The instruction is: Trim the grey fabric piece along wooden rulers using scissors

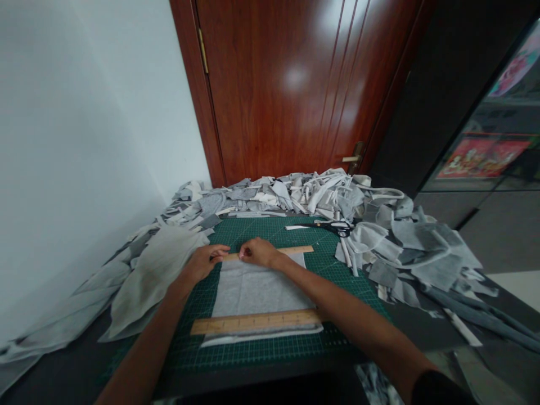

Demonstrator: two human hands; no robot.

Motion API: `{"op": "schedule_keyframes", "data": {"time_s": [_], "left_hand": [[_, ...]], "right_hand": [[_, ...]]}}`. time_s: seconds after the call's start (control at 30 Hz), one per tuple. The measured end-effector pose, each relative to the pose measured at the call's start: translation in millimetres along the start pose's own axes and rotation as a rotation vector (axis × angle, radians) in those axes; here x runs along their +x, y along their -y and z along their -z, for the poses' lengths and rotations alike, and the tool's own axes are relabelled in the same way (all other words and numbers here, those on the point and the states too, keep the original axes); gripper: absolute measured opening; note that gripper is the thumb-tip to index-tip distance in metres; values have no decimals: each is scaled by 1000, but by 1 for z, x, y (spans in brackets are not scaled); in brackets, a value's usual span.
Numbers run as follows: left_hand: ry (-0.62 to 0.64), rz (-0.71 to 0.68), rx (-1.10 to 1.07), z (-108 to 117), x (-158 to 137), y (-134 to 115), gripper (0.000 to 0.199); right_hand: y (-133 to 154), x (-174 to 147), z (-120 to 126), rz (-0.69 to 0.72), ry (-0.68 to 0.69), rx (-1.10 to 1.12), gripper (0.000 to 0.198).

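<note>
A light grey piece of cloth (257, 289) lies on a green cutting mat (346, 298). One wooden ruler (297, 250) lies along the cloth's far edge, and a second wooden ruler (255, 322) crosses its near end. My left hand (206, 260) is at the far ruler's left end, fingers stretched out and slightly apart. Just to its right, my right hand (258, 252) is closed, with fingertips pinched together over that ruler and the cloth's far edge. What the pinch holds is too small to make out. My right forearm passes over the cloth's right side.
Black-handled scissors (340, 226) lie at the mat's far right. Grey and white cloth scraps (295, 191) are heaped along the back. More scraps (426, 247) pile up on the right, and larger cloth pieces (154, 275) on the left. A wooden door (291, 95) stands behind.
</note>
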State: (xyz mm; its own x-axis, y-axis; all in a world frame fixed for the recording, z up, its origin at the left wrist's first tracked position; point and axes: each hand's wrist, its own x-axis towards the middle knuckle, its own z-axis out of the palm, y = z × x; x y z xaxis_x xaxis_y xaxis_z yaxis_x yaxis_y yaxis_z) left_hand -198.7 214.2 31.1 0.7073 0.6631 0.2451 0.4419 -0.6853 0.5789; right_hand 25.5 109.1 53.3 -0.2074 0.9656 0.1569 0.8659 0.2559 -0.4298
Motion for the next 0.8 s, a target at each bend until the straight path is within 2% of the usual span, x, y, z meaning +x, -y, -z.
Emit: {"op": "schedule_keyframes", "data": {"time_s": [0.1, 0.3, 0.47, 0.8], "left_hand": [[-6, -9, -2, 0, -1, 1, 40], [29, 2, -6, 1, -2, -4, 38], [10, 11, 35, 1, -3, -4, 36], [23, 0, 42, 1, -3, -4, 35]], "right_hand": [[10, 8, -8, -1, -3, -10, 17], [22, 21, -21, 0, -12, 32, 17], [31, 29, -29, -19, -23, 22, 20], [35, 28, -35, -80, -80, 60, 19]]}}
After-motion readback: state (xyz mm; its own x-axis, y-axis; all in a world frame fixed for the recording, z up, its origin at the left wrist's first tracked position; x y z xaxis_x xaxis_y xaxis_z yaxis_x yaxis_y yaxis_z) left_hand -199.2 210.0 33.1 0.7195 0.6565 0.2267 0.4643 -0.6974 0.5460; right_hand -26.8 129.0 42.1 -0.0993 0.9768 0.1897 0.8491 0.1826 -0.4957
